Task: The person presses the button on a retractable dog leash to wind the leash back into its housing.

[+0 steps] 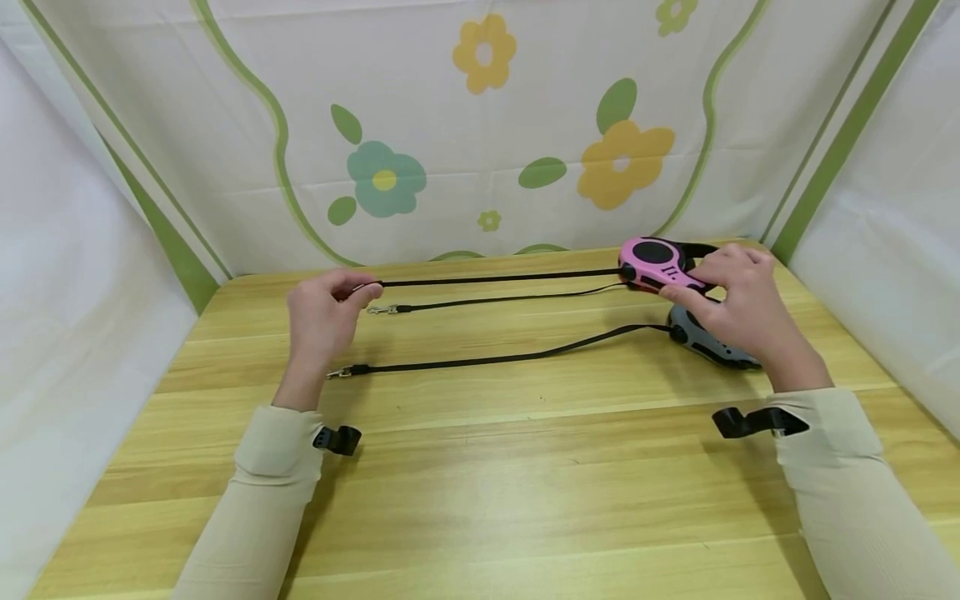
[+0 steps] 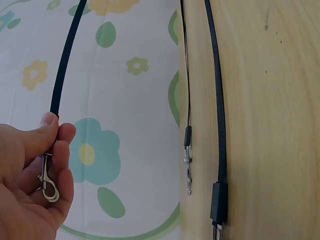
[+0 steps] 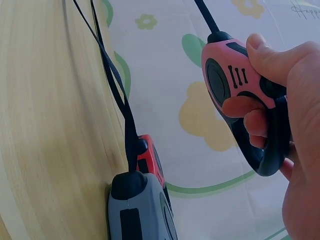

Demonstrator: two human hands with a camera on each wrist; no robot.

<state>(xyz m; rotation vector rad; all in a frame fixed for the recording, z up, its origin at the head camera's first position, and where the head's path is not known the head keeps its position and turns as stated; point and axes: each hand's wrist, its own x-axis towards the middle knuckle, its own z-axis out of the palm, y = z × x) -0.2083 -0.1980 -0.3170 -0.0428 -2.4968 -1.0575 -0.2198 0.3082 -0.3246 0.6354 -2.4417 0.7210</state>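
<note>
My right hand (image 1: 738, 292) grips the black handle loop of a pink retractable dog leash (image 1: 647, 260), its thumb along the top of the casing in the right wrist view. A black strap (image 1: 495, 278) runs taut from the casing across to my left hand (image 1: 324, 317). There the left thumb and fingers pinch the strap's end, and a metal snap hook (image 2: 48, 182) hangs against the fingers. Below the pink leash, a grey retractable leash (image 3: 135, 210) lies on the table near my right hand. Beside it sits a red retractable leash (image 3: 151, 160), mostly hidden in the head view.
On the wooden table (image 1: 480, 483), the grey leash's strap (image 1: 480, 360) stretches left to its hook (image 1: 340, 372). A thinner-looking strap (image 1: 487, 301) with its own hook (image 1: 381, 309) lies farther back. A flower-patterned cloth (image 1: 450, 117) hangs behind the table.
</note>
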